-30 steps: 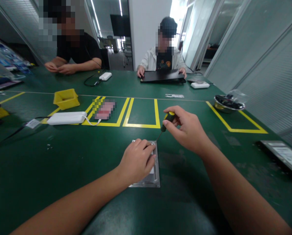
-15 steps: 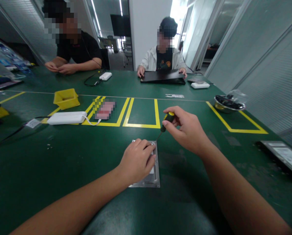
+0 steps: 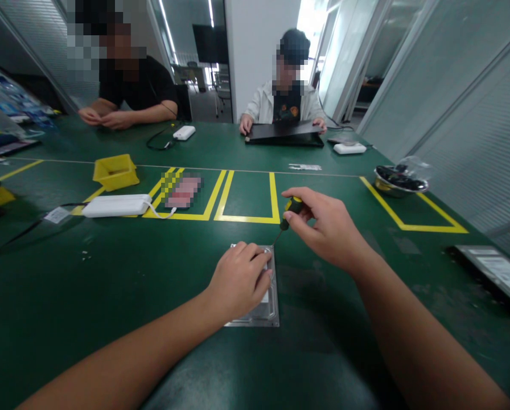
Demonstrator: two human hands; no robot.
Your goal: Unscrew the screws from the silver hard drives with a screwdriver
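A silver hard drive (image 3: 272, 304) lies flat on the green table before me, partly covered by my left hand (image 3: 242, 279). That hand holds the drive down, its fingers bent over the upper part and the thumb near the right side. My right hand (image 3: 319, 225) is closed around the yellow and dark green handle of a screwdriver (image 3: 284, 224). The screwdriver leans, with its thin shaft reaching down to the drive's far right corner. The tip is too small to make out clearly.
A white power strip (image 3: 117, 206), a phone (image 3: 185, 192) and a yellow bin (image 3: 115, 172) are at left. At right are a metal bowl (image 3: 394, 189) of dark parts and another drive (image 3: 500, 273). Across the table, a person in a light jacket (image 3: 259, 105) handles a black panel (image 3: 283, 132).
My right fingers and the screwdriver handle have shifted very slightly left and down, while the tip stays at the drive's corner. My left hand has not visibly moved.
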